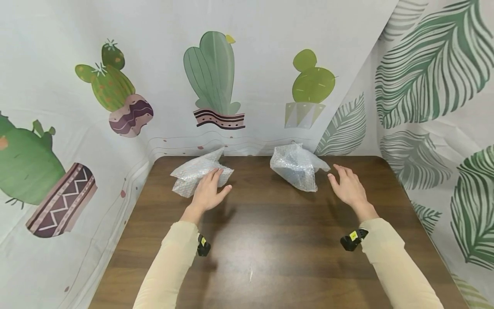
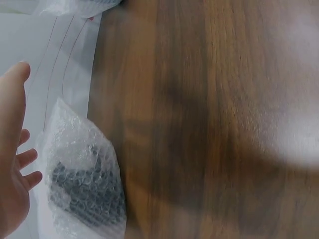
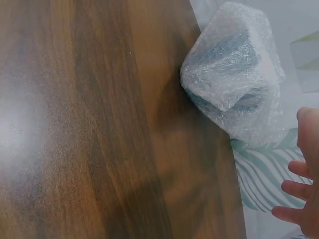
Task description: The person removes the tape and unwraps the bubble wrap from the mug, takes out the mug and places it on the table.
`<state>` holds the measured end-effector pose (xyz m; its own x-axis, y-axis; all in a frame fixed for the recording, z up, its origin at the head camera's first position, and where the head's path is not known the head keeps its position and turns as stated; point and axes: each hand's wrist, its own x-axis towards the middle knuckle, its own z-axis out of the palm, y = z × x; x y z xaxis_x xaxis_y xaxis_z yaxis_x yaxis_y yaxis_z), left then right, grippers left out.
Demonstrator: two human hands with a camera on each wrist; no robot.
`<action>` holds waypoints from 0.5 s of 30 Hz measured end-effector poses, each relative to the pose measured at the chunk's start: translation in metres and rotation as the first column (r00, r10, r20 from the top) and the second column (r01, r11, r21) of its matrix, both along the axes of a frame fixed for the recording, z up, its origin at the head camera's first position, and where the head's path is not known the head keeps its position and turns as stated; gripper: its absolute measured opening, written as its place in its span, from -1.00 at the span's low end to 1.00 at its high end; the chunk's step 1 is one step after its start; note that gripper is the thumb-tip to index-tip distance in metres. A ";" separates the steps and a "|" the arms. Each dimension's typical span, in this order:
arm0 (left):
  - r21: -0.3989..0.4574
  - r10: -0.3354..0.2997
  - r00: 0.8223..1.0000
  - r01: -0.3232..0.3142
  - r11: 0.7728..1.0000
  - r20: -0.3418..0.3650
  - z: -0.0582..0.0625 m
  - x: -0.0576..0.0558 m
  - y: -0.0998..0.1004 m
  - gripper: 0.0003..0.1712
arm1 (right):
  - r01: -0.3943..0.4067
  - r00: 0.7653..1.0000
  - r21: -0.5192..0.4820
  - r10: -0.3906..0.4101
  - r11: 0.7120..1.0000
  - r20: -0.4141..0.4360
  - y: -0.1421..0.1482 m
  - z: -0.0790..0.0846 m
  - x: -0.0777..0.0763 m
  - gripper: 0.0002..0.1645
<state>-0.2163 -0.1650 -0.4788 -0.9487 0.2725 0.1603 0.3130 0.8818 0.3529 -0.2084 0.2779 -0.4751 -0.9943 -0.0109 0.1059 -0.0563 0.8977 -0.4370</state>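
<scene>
Two bubble-wrapped bundles lie at the far edge of a brown wooden table. The left bundle (image 1: 189, 174) is crumpled clear wrap, and something dark shows through it in the left wrist view. My left hand (image 1: 207, 193) reaches over its right side, fingers extended and thumb spread, overlapping it in the head view. The right bundle (image 1: 295, 167) bulges more, with a bluish-grey shape inside the wrap (image 3: 234, 74). Just right of it is my right hand (image 1: 348, 186), fingers spread and nothing in it. In the right wrist view, its fingers (image 3: 296, 189) stand apart from the wrap.
The wooden table (image 1: 251, 240) runs back to a white cloth backdrop (image 1: 262, 86) printed with cacti, right behind both bundles. A leaf-patterned cloth (image 1: 436, 107) hangs along the right side. Black wrist cameras (image 1: 354, 239) sit at both cuffs.
</scene>
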 end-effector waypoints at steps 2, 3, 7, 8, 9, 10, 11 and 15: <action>0.013 0.003 1.000 -0.003 1.000 0.007 -0.001 -0.001 0.003 -0.21 | 0.004 1.000 -0.010 -0.004 1.000 0.001 -0.001 0.001 -0.002 -0.32; 0.016 0.005 1.000 -0.005 1.000 0.010 -0.002 -0.002 0.005 -0.21 | 0.008 1.000 -0.014 -0.007 1.000 0.003 -0.001 0.001 -0.002 -0.32; 0.041 0.002 1.000 -0.002 0.999 0.011 -0.004 -0.004 0.012 -0.23 | 0.024 1.000 -0.026 -0.023 0.999 0.014 -0.004 0.003 -0.006 -0.32; 0.045 0.003 1.000 -0.004 0.999 0.014 -0.005 -0.004 0.014 -0.23 | 0.027 1.000 -0.026 -0.026 0.999 0.017 -0.005 0.003 -0.007 -0.32; 0.043 0.004 1.000 -0.005 0.999 0.017 -0.006 -0.005 0.015 -0.23 | 0.027 0.999 -0.026 -0.027 0.999 0.019 -0.006 0.002 -0.009 -0.32; 0.046 0.004 1.000 -0.005 0.999 0.018 -0.007 -0.005 0.017 -0.23 | 0.027 0.999 -0.026 -0.027 0.999 0.021 -0.006 0.002 -0.010 -0.32; 0.049 0.003 1.000 -0.004 0.999 0.021 -0.008 -0.005 0.019 -0.24 | 0.027 0.999 -0.027 -0.027 0.999 0.024 -0.007 0.002 -0.012 -0.31; 0.058 0.010 0.999 -0.012 0.998 0.033 -0.010 -0.008 0.028 -0.26 | 0.026 0.999 -0.028 -0.025 0.999 0.029 -0.010 0.002 -0.016 -0.30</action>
